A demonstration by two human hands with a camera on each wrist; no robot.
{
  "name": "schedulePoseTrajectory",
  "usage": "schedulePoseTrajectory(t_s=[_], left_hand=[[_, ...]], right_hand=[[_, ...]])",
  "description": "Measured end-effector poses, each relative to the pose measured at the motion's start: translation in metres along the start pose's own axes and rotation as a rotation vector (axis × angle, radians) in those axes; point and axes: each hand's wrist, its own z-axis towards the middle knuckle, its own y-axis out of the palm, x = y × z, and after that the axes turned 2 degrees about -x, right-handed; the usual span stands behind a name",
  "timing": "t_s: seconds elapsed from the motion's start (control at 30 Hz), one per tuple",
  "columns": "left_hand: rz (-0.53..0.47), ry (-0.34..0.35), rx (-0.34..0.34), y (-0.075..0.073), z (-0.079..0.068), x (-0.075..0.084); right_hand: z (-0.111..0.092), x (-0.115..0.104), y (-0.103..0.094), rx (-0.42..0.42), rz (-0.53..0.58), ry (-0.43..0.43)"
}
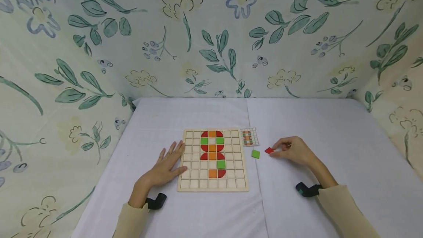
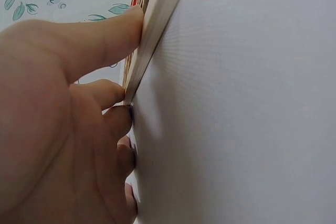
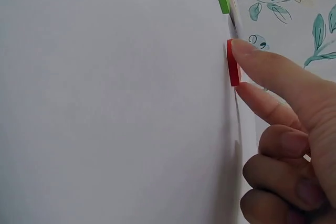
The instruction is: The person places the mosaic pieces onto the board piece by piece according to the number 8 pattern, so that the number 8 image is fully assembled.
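Note:
A wooden grid board [image 1: 194, 183] lies on the table, with red quarter-round, orange square and green square tiles set in its middle columns. My left hand [image 1: 163, 168] rests along its left side, fingers spread, with the thumb [image 2: 113, 35] touching the board's edge. To the right of the board, my right hand [image 1: 295, 151] pinches a small red tile [image 1: 268, 150] between thumb and index finger. In the right wrist view the other fingers are curled in. A loose green square tile [image 1: 255, 154] lies between the board and the red tile.
A small printed card [image 1: 249, 137] with a coloured grid pattern lies against the board's upper right side. White cloth [image 1: 297, 116] covers the table, with a seam right of the board. Flowered fabric [image 1: 211, 47] hangs behind and at both sides.

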Motion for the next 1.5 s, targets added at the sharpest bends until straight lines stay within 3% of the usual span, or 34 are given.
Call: schedulePoseTrajectory(t_s=[0.23,0.6,0.8,0.97,1.17,1.33,1.5], left_hand=[[0.001,-0.010,-0.004,0.000,0.000,-0.001],[0.010,0.001,0.008,0.002,0.000,-0.002],[-0.009,-0.005,0.003,0.000,-0.002,0.000],[-0.014,0.001,0.004,-0.001,-0.002,0.002],[-0.022,0.011,0.032,0.001,-0.002,0.002],[-0.036,0.054,0.070,0.004,-0.003,0.001],[-0.023,0.029,0.042,0.001,-0.003,0.002]], right_hand=[[-0.001,0.001,0.003,-0.040,0.065,-0.019],[0.001,0.003,0.007,0.008,0.058,-0.052],[-0.007,-0.027,0.017,0.041,0.088,-0.042],[-0.021,-0.080,0.045,0.023,0.144,-0.103],[-0.029,-0.132,0.094,-0.007,0.216,-0.163],[-0.030,-0.154,0.130,-0.018,0.226,-0.177],[-0.027,-0.164,0.153,0.026,0.173,-0.220]])
